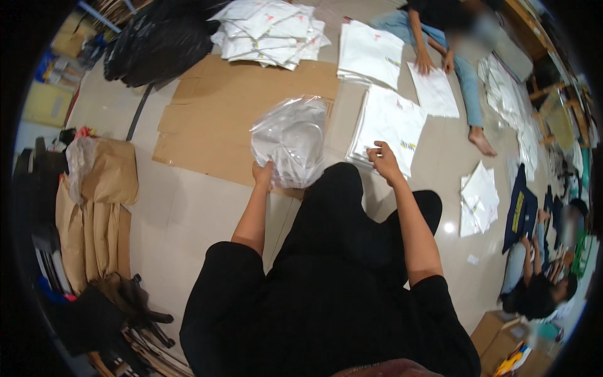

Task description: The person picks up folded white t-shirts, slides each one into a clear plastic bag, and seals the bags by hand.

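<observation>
A bundle of clear plastic bags [292, 141] is gripped at its near left edge by my left hand [264, 174], over the flattened cardboard. My right hand [384, 162] is over the near edge of a stack of folded white shirts [391, 122], its fingers bent and apart. Whether its fingertips touch the top shirt I cannot tell. Small coloured prints mark that shirt. Just beyond stands another stack of folded white shirts [370, 53].
Flattened cardboard [213, 119] lies on the tiles, a large shirt pile [270, 31] at its far edge. A black plastic bag [160, 44] sits far left. A seated co-worker's hands [425, 63] rest on a white shirt [436, 94]. More shirts [479, 198] lie right; another person [540, 292] sits beyond.
</observation>
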{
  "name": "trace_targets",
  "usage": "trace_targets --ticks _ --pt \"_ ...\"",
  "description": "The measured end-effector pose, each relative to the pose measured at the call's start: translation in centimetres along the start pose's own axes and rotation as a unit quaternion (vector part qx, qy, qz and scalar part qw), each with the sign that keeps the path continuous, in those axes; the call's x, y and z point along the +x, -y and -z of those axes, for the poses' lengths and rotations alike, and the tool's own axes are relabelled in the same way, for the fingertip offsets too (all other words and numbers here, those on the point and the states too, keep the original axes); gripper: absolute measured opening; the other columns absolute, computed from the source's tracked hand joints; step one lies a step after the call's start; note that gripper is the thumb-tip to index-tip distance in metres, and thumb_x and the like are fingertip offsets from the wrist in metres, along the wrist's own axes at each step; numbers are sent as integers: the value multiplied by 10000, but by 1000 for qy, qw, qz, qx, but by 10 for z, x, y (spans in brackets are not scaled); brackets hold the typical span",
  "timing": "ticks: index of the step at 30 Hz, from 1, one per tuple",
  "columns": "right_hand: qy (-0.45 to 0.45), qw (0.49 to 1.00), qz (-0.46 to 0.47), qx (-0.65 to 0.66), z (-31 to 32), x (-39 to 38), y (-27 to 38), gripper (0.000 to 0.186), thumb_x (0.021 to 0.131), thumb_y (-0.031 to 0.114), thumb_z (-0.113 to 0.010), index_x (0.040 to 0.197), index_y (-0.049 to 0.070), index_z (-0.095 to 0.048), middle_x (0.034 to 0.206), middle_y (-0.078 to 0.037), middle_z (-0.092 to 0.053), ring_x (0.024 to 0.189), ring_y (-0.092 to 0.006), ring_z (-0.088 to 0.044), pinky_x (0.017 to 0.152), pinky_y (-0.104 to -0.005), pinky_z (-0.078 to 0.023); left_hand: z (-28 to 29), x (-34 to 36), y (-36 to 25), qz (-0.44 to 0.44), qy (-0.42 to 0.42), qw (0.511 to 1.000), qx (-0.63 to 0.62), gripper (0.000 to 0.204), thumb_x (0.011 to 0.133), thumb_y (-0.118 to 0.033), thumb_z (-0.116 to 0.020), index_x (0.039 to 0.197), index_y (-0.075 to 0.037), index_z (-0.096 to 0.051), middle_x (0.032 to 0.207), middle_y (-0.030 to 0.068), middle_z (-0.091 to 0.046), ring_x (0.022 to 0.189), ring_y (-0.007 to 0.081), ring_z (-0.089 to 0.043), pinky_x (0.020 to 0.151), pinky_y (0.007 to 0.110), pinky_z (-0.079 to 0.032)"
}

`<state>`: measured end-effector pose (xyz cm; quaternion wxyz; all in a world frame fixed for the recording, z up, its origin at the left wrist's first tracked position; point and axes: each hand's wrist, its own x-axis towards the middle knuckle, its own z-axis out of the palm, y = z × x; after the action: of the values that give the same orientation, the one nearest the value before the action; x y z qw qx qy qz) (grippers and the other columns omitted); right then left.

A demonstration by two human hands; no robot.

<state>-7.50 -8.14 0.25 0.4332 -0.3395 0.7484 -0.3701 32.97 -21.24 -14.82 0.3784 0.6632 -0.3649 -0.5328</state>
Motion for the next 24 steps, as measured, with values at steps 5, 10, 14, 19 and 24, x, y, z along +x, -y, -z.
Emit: trace_targets --ticks 5,10,14,19,24 --pt "-64 993 -84 -54 53 -10 -44 535 980 250 -704 1384 -66 -552 1117 -207 -733 888 -234 -713 806 -361 -567 -3 -6 29 -41 -126 960 247 612 827 -111 -846 1329 -20 -507 1349 222 -586 1189 355 -610 1007 467 -499" --pt "-119 984 -120 -63 90 -2 -73 526 980 262 -704 1366 -63 -556 1099 -184 -711 915 -218 -697 750 -344 -553 -28 -52 -10 -130 -235 856 441 688 812 -170 -845 1390 -46 -494 1475 214 -467 1348 397 -471 1132 523 -356" --pt "-200 961 -154 -114 75 28 -101 523 930 288 -733 1285 -78 -621 1139 -231 -720 1011 -310 -714 820 -418 -570 -9 -48 -2 -333 -139 803 475 563 883 -181 -761 1379 -54 -526 1406 199 -523 1349 396 -463 1129 546 -322" --pt "-301 900 -248 -194 91 59 -173 571 852 318 -778 1210 -112 -667 1172 -300 -722 1090 -408 -714 924 -469 -564 -124 -49 -16 -308 172 898 264 208 966 -156 -679 1117 -17 -647 1061 193 -691 1005 364 -672 879 459 -520" --pt "-313 900 -290 -90 70 69 -190 473 805 291 -839 1011 -115 -708 1052 -287 -740 933 -382 -745 811 -441 -574 -250 -63 -33 -199 325 887 261 383 1015 -343 -680 1105 26 -626 998 256 -721 918 391 -727 836 475 -572"
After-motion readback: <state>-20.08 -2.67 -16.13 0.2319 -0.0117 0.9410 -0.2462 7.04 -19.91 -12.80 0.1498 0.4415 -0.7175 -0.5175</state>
